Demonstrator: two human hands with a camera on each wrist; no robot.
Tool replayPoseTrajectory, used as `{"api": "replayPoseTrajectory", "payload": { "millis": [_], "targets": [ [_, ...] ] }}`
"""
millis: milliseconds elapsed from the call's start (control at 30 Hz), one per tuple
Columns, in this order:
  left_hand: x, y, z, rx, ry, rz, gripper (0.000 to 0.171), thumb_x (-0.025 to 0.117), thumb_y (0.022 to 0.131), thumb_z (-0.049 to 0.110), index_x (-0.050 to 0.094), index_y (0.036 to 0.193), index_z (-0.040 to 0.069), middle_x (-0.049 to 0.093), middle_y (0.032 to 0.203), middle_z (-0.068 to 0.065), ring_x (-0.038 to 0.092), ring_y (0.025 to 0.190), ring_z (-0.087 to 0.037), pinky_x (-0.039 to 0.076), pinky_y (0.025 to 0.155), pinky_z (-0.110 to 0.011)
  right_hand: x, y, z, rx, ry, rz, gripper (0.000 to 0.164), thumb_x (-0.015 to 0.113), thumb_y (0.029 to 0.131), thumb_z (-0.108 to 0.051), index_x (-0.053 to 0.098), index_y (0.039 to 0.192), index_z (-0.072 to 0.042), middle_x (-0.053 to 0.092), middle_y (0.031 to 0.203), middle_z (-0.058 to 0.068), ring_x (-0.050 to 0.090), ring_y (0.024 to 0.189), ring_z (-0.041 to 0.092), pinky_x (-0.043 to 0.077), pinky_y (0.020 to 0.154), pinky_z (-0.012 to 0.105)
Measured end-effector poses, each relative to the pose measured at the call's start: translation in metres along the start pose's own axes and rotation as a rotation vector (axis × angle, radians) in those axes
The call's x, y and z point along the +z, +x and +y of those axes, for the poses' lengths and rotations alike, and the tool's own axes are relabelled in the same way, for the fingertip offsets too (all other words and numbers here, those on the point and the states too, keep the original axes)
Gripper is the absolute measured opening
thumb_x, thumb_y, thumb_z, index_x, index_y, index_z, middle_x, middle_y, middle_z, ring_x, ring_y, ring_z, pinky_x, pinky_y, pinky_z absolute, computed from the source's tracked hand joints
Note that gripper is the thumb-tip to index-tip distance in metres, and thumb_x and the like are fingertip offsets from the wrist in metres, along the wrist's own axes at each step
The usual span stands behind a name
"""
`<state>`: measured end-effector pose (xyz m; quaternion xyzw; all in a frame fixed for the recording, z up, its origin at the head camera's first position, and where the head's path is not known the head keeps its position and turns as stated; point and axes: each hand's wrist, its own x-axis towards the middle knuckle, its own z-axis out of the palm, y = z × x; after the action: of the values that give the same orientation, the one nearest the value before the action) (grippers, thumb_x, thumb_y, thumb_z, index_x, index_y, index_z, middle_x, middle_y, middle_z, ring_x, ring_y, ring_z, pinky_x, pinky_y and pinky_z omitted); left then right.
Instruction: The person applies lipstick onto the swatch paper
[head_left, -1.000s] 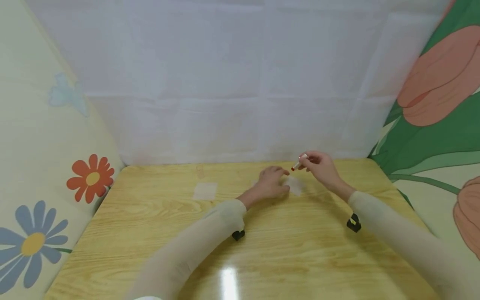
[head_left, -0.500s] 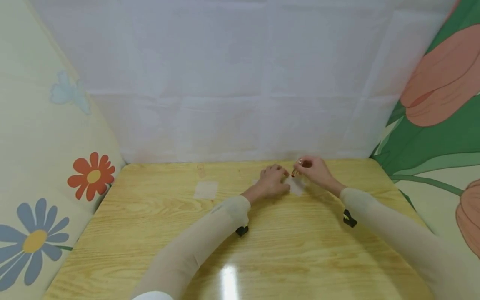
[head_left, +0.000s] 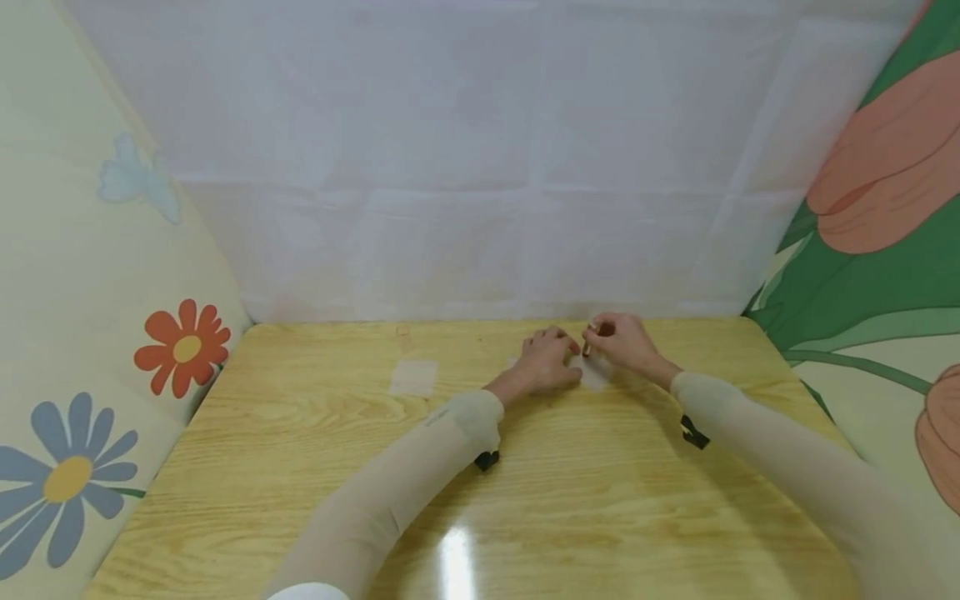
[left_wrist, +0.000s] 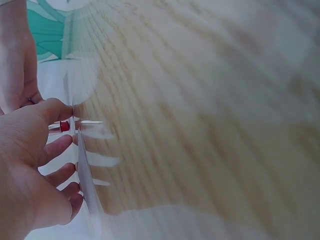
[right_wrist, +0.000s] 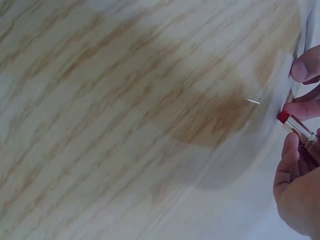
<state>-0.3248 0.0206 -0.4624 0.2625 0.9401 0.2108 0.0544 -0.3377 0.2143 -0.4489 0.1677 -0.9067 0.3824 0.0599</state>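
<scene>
My right hand (head_left: 628,340) pinches a lipstick (right_wrist: 299,131) between thumb and fingers. Its red tip points down, right at the surface of a pale paper square (head_left: 597,377) on the table. The left hand (head_left: 542,364) is spread at the left side of that square. In the left wrist view, the fingertips (left_wrist: 75,187) of this hand rest along the paper sheet (left_wrist: 86,172), thumb apart from the fingers. Between them the lipstick's red end shows, with most of its tube hidden behind the left hand. The right wrist view shows left fingertips (right_wrist: 301,71) close beside the tip.
Another pale square (head_left: 413,378) lies to the left on the wood-grain table (head_left: 570,500). A faint reddish mark (head_left: 403,333) is near the back edge. White cloth (head_left: 450,167) hangs behind, with flower-printed panels on both sides.
The right hand has moved left and down, bringing the lipstick from above the paper to its surface and tilting it more upright. The left hand stays nearly in place.
</scene>
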Motion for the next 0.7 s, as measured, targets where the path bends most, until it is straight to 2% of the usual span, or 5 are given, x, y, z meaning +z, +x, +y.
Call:
{"api": "replayPoseTrajectory", "payload": {
  "millis": [267,433,533,700],
  "targets": [
    [-0.002,-0.003,0.006,-0.008,0.003,-0.011,0.039,0.065,0.097,0.035,0.063,0.131,0.016,0.044,0.147,-0.009,0.038,0.136,-0.031,0.031,0.109,-0.051,0.0,0.0,0.003,-0.03,0.002,-0.006,0.006,0.073,0.094,-0.01,0.075,0.092,-0.005,0.072,0.086,0.005,0.065,0.081,0.021,0.052,0.072,0.034],
    [-0.002,-0.003,0.007,-0.022,-0.005,-0.011,0.04,0.066,0.097,0.034,0.063,0.131,0.015,0.044,0.147,-0.009,0.037,0.137,-0.031,0.029,0.11,-0.051,-0.002,-0.003,0.002,-0.043,-0.02,-0.033,0.007,0.072,0.095,-0.011,0.074,0.09,-0.007,0.072,0.088,0.005,0.067,0.085,0.023,0.054,0.076,0.038],
    [-0.001,-0.003,0.007,-0.034,-0.003,-0.015,0.041,0.065,0.096,0.034,0.062,0.132,0.015,0.043,0.148,-0.009,0.036,0.138,-0.032,0.028,0.111,-0.051,-0.003,-0.006,0.0,-0.059,-0.031,-0.045,0.007,0.071,0.095,-0.011,0.074,0.091,-0.006,0.073,0.089,0.005,0.067,0.086,0.023,0.054,0.079,0.04],
    [0.0,-0.002,0.007,-0.042,-0.001,-0.01,0.04,0.066,0.097,0.036,0.062,0.131,0.015,0.042,0.148,-0.009,0.036,0.137,-0.032,0.028,0.11,-0.051,-0.004,-0.011,0.0,-0.084,-0.03,-0.064,0.008,0.07,0.096,-0.011,0.075,0.095,-0.005,0.072,0.089,0.005,0.066,0.084,0.022,0.054,0.076,0.038]
  ]
}}
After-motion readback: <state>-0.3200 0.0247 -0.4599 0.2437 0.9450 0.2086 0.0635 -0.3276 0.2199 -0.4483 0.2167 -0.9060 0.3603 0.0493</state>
